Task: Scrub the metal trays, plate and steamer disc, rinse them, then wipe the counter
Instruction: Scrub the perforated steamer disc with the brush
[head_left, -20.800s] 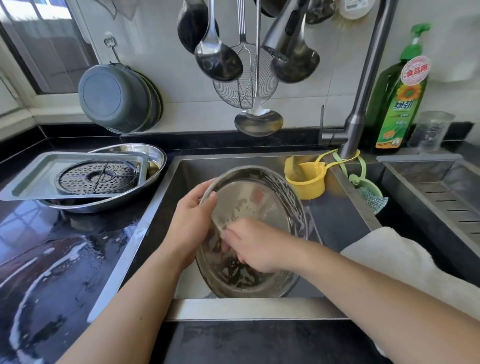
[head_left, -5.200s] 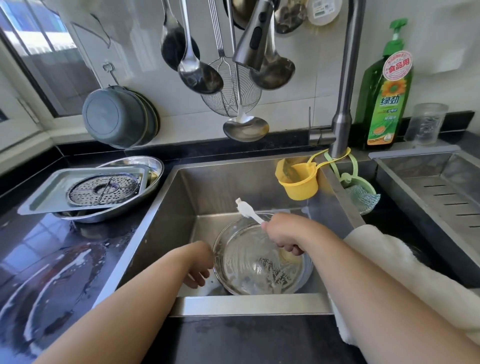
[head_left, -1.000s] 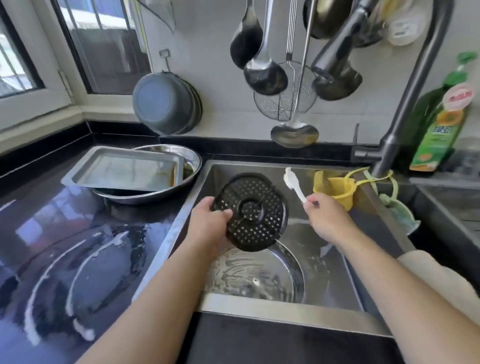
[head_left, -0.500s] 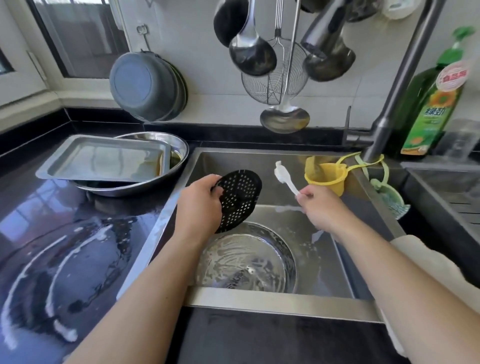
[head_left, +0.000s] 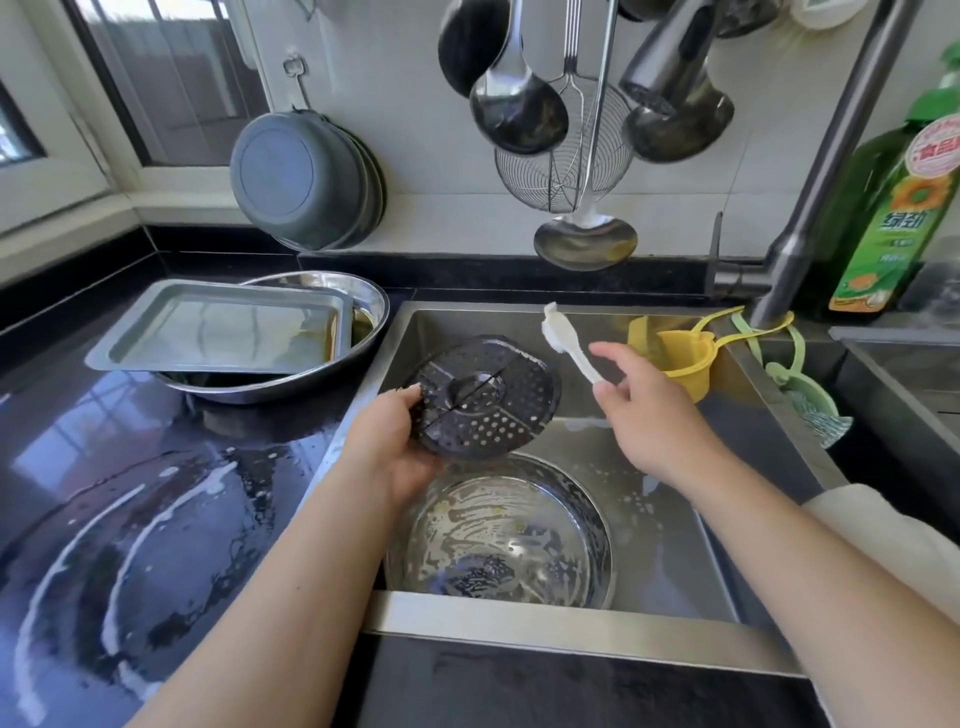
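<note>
Steamer disc (head_left: 485, 397), a dark round metal plate pierced all over with small holes and raised at its hub, is held tilted above the sink (head_left: 561, 621) in the head view. The left hand (head_left: 395, 441) grips the disc's left edge, thumb on its face and fingers curled beneath. The right hand (head_left: 647, 410), just right of the disc, pinches the lower end of a white plastic brush (head_left: 566, 343) whose handle slants up toward the far left; its other fingers spread loosely. Below both hands, on the steel sink floor, lies a shiny round metal plate (head_left: 501, 530) streaked with suds. On the glossy black counter (head_left: 130, 493) to the left, which is wet with white soapy arcs, a rectangular metal tray (head_left: 223, 327) with rounded corners rests across a wide round steel basin (head_left: 322, 374); brownish liquid shows in the tray's right end. A yellow plastic cup (head_left: 675, 358) hangs inside the sink's far right corner, near a green soap bottle (head_left: 893, 208).
</note>
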